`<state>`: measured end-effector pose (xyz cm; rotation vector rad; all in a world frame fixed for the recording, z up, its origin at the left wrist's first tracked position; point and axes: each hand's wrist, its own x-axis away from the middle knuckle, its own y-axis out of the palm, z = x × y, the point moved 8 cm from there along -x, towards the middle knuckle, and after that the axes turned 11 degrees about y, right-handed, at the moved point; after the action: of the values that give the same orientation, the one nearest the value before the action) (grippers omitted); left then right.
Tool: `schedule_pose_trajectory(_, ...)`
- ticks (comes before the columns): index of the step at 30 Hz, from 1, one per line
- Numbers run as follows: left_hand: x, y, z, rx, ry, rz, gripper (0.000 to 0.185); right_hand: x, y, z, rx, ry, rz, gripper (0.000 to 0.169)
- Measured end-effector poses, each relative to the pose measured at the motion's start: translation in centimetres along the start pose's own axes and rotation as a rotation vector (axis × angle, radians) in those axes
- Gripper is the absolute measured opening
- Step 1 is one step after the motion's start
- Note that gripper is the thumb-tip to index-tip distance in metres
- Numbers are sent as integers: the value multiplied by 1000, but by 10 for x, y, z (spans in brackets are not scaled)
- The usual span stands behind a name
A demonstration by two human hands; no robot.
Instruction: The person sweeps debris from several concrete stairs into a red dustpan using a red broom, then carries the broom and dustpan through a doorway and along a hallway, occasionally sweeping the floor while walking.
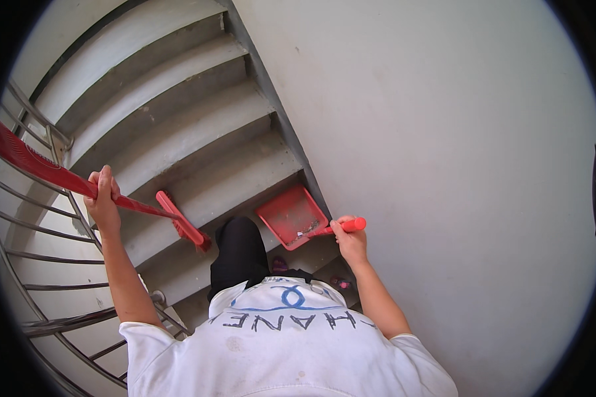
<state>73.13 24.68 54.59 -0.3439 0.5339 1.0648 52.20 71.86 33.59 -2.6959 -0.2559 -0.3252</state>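
Note:
My left hand (pixel 103 191) grips the long red handle of a broom (pixel 181 218). The broom's red head with dark red bristles hangs over the stair steps, left of my bent knee; I cannot tell whether the bristles touch a step. In my right hand (pixel 349 238) is the handle of a red dustpan (pixel 293 213), held by the wall side of the stairs. Dust and small bits of debris, one of them white, lie in the pan near its handle end.
Concrete stairs (pixel 223 119) rise ahead of me, with a dark grey skirting (pixel 283 111) along the right. A plain pale wall (pixel 442 149) borders them closely on that side. On the left runs a curved metal railing (pixel 54 253). My sandalled foot (pixel 341 283) stands on a lower step.

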Motion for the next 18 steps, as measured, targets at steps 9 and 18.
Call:
schedule_pose_trajectory(9, 8, 1, -1, 22, 3, -6, 29, -11, 5, 12, -28, 32, 22, 20)
schedule_pose_trajectory(18, 18, 5, 5, -6, 20, -51, 25, -11, 5, 7, -91, -36, -23, 14)
